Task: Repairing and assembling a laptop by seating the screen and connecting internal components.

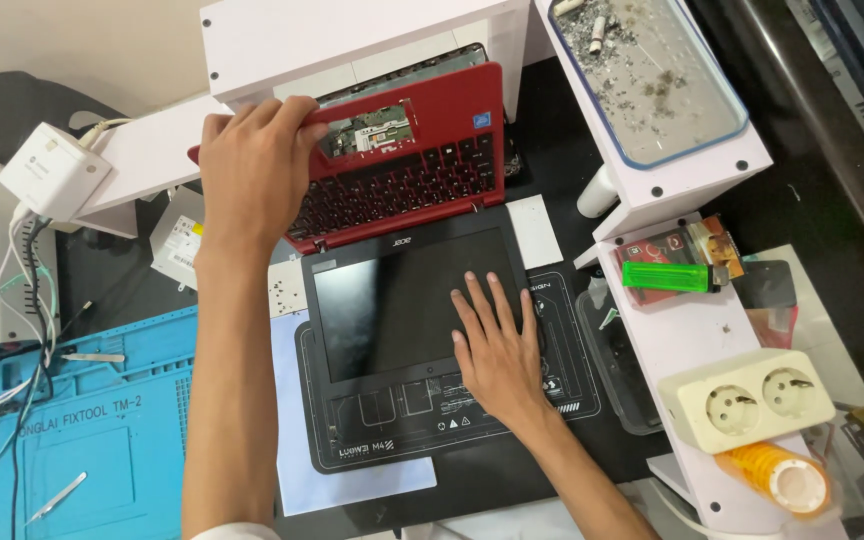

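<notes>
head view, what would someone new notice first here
The red laptop at top centre stands out, opened flat with its dark screen lying on the black work mat. The left hand grips the keyboard half's upper left corner, and the right hand presses flat on the screen's lower right. A bright green lighter lies on the white shelf at right.

At frame centre, the left hand [252, 170] gripped the red laptop base [402, 160] by its top-left corner, while the right hand [497, 345] lay flat on the dark screen [392, 300].
</notes>
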